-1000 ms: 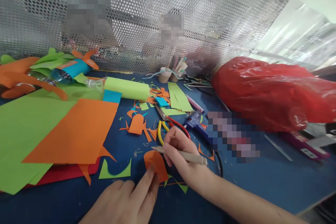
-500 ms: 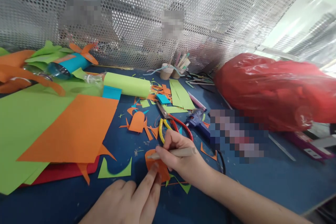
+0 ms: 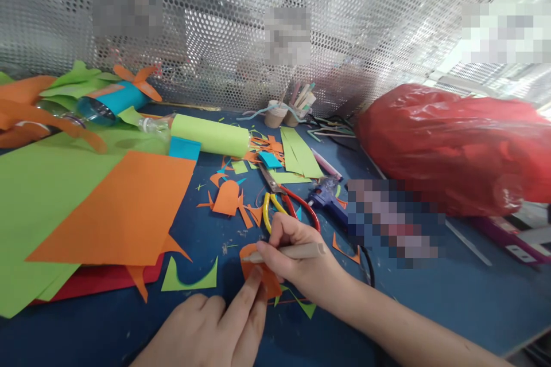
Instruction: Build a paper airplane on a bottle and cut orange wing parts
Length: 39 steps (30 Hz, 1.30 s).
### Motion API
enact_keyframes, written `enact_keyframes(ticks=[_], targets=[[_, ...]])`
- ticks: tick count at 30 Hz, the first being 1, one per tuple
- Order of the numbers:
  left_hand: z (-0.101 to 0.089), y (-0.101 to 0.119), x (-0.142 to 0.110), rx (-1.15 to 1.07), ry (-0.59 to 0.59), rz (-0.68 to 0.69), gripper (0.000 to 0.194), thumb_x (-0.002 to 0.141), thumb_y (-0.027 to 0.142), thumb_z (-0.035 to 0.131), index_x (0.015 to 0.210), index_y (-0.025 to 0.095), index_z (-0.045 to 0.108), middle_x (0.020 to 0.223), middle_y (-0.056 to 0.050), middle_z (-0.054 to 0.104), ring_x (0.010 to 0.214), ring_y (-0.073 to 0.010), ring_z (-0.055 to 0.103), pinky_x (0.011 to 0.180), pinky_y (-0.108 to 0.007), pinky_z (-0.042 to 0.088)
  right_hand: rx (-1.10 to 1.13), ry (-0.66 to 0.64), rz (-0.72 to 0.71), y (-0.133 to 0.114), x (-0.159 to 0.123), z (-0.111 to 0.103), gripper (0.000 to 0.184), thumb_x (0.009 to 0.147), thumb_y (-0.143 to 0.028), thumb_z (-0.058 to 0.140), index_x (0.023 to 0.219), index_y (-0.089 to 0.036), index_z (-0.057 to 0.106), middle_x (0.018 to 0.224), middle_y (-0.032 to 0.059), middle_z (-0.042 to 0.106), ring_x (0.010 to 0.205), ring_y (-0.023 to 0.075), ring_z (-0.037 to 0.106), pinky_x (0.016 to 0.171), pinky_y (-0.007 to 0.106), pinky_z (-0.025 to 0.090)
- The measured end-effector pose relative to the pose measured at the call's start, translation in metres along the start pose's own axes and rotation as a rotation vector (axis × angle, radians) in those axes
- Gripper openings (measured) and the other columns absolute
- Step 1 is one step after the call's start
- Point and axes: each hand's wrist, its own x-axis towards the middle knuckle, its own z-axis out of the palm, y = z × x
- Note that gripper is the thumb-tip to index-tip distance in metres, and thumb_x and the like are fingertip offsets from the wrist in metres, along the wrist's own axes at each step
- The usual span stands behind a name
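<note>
A rounded piece of orange paper [image 3: 272, 282] lies on the blue table in front of me. My right hand [image 3: 301, 252] grips a pale marker [image 3: 303, 250], its tip touching the orange piece. Two outstretched fingers of my left hand [image 3: 219, 321] press that piece down; the other fingers are partly bent, and nothing is in them. Just beyond my right hand lie scissors [image 3: 273, 183] with red and yellow handles, partly covered by it. Another rounded orange cutout [image 3: 227, 198] rests among scraps. Left of the piece is a green offcut [image 3: 189, 281] with a curved edge.
Orange sheets [image 3: 120, 212] and green sheets [image 3: 51, 189] are stacked at the left. A green-wrapped bottle [image 3: 210, 135] lies behind, beside a blue-wrapped bottle [image 3: 114, 100]. A blue glue gun [image 3: 329, 200] sits right of the scissors. Cups of pens [image 3: 275, 114] and a red plastic bag [image 3: 447, 149] stand farther back.
The view has shifted slightly. Both hands hold nearly the same pose, the marker still on the orange piece.
</note>
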Motion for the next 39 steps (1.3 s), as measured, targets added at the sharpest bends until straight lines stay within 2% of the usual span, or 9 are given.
enact_keyframes(ticks=[13, 19, 25, 39], targets=[[0.0, 0.0, 0.002, -0.02, -0.007, -0.012, 0.048, 0.082, -0.002, 0.036, 0.119, 0.011, 0.063, 0.104, -0.013, 0.077, 0.047, -0.0173, 0.065, 0.039, -0.027, 0.048, -0.094, 0.135, -0.044, 0.0, 0.002, -0.001, 0.029, 0.083, -0.024, 0.056, 0.065, -0.025, 0.034, 0.053, -0.0096, 0.036, 0.043, 0.0082, 0.032, 0.041, 0.022, 0.026], [0.0, 0.001, 0.0, -0.03, -0.021, 0.0, 0.038, 0.091, 0.012, 0.038, 0.119, 0.01, 0.064, 0.101, -0.013, 0.078, 0.048, -0.0189, 0.066, 0.038, -0.028, 0.05, -0.166, 0.173, -0.098, -0.003, 0.004, -0.004, 0.029, 0.079, -0.019, 0.054, 0.062, -0.024, 0.031, 0.056, -0.009, 0.031, 0.048, 0.0089, 0.026, 0.044, 0.023, 0.024], [-0.001, 0.001, 0.0, -0.027, -0.016, -0.003, 0.039, 0.098, 0.028, 0.037, 0.118, 0.01, 0.065, 0.111, -0.015, 0.075, 0.049, -0.019, 0.067, 0.036, -0.028, 0.052, -0.175, 0.199, -0.093, -0.006, 0.005, -0.007, 0.027, 0.074, -0.016, 0.051, 0.06, -0.024, 0.029, 0.056, -0.0089, 0.029, 0.05, 0.0096, 0.024, 0.045, 0.023, 0.023], [0.001, 0.001, 0.001, -0.003, 0.015, -0.004, 0.041, 0.1, 0.033, 0.036, 0.115, 0.012, 0.067, 0.108, -0.015, 0.076, 0.049, -0.0184, 0.068, 0.037, -0.027, 0.054, -0.171, 0.195, -0.122, -0.008, 0.006, -0.015, 0.025, 0.067, -0.011, 0.046, 0.057, -0.024, 0.027, 0.054, -0.0092, 0.027, 0.05, 0.009, 0.022, 0.043, 0.023, 0.02]])
